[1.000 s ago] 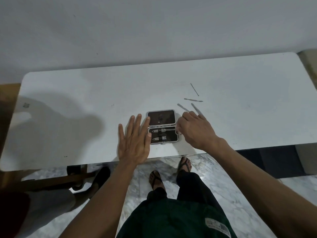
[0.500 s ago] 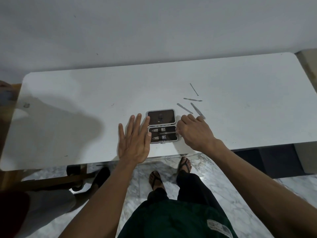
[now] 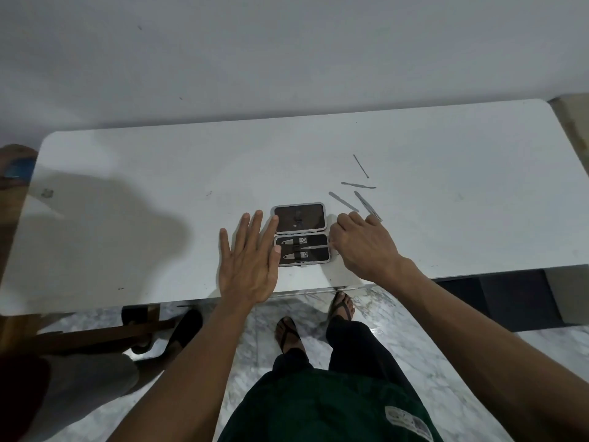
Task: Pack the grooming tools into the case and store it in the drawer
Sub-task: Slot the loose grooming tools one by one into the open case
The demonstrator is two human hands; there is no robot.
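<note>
A small grooming case (image 3: 301,220) lies open on the white table (image 3: 159,186), near its front edge. Its dark lid faces up at the back. The front tray holds two nail clippers (image 3: 288,249) under a strap. A thin pointed metal tool (image 3: 314,247) lies across the tray, with its right end under my right hand (image 3: 363,247), whose fingers are curled at the case's right edge. My left hand (image 3: 251,260) rests flat with fingers apart against the case's left side. Several slim metal tools (image 3: 358,185) lie loose behind my right hand.
The table's front edge runs just under my wrists. A wooden chair (image 3: 95,333) and another person's legs are at the lower left. My own feet stand on the marble floor (image 3: 414,346). A grey wall is behind the table.
My right hand has drawn slightly back toward the case's right edge, uncovering more of the loose tool by its knuckles. My left hand and the case have stayed put.
</note>
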